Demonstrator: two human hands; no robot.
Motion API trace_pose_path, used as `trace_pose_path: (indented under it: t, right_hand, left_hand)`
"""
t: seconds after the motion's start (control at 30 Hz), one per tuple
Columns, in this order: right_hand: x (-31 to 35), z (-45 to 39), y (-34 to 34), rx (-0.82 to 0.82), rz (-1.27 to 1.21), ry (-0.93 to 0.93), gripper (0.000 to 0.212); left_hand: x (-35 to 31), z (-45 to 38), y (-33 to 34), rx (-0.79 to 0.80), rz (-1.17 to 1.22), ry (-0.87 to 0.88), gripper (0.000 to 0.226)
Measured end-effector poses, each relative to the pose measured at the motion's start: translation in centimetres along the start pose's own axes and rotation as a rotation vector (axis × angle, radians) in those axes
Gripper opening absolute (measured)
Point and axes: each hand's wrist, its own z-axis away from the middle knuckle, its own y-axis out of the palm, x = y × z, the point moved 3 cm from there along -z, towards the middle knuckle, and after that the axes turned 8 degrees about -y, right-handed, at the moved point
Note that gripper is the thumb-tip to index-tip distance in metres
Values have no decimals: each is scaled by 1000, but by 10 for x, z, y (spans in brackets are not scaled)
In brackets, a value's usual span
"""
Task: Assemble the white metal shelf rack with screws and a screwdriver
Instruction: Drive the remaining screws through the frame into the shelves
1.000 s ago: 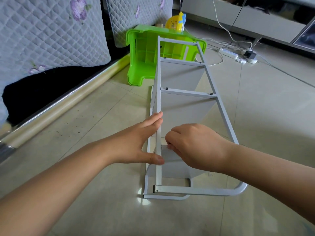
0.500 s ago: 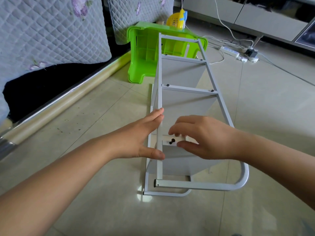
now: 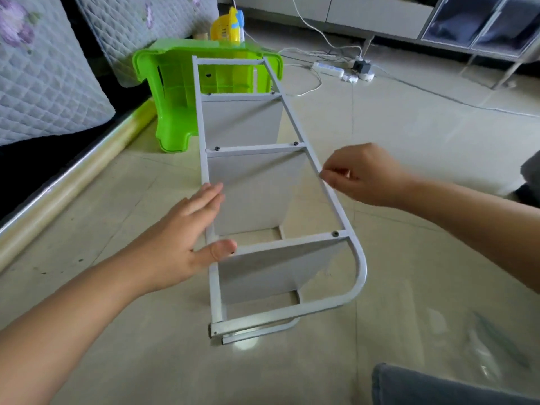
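While the left hand (image 3: 187, 235) lies spread against the near upright of the white metal shelf rack (image 3: 263, 200), fingers straight along the tube and thumb resting by the lowest crossbar, the right hand (image 3: 362, 175) has its fingertips curled to pinch the far side rail (image 3: 327, 185) partway between two crossbars. Item: rack, lying on its side on the tiled floor (image 3: 409, 141), the long frame running away from the person, three pale shelf panels standing between the rails. Dark screws (image 3: 335, 234) show at the crossbar joints (how tight they are cannot be told). No screwdriver is in view. Item: green plastic stool (image 3: 172, 92), tipped over, just behind the rack's far end. Item: clear plastic bag (image 3: 491, 346), lower right, contents unclear. Item: power strip (image 3: 327, 69) with trailing cords, well apart. Risk, judged: the rack rests on narrow tube edges, so a pull on the pinched rail without the left hand bracing could rock or topple it; any loose joint would let the frame rack out of square, and a fingertip could be nipped between rail and panel.
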Motion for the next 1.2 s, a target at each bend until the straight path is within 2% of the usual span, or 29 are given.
trace_pose_path:
  t: [0.07,0.13,0.2,0.27,0.33,0.4,0.53,0.73,0.83,0.93,1.0,1.1,1.17,1.2]
  right_hand:
    - [-47,24,16,78,8,251,25]
    - [-81,50,53,270,17,410,24]
    - [-104,74,102,487,23,473,26]
    - [-113,92,147,616,-10,472,31]
    - [-113,99,186,653,-62,446,39]
    - [-111,99,220,654,-120,453,41]
    - [-108,96,264,624,-224,518,33]
    - [-107,100,268,624,-64,598,26]
    - [-108,96,224,482,-68,638,18]
    - [-114,78,150,169,-127,713,7]
    - [-118,62,104,-86,-154,700,13]
    - [-103,42,39,-438,-233,540,16]
    - [-73,31,1,-638,-299,347,20]
    - [-54,26,-14,-697,-318,222,23]
  left_hand:
    - [-22,-16,0,-29,-69,43,127]
    - [-52,-38,5,-13,-200,98,123]
    - [-79,-63,14,13,-305,120,102]
    - [-101,-87,24,38,-387,115,82]
    - [-111,-106,36,50,-442,98,71]
    - [-113,-117,46,75,-454,64,71]
    - [-110,-120,55,74,-426,27,71]
    - [-110,-120,56,86,-397,13,70]
    - [-108,-116,48,123,-366,13,72]
    - [-101,-111,31,118,-371,1,73]
    - [-94,-104,22,135,-434,-2,74]
    - [-85,-89,11,136,-519,18,71]
    - [-79,-75,2,120,-566,38,70]
    - [-74,-65,-3,107,-563,48,78]
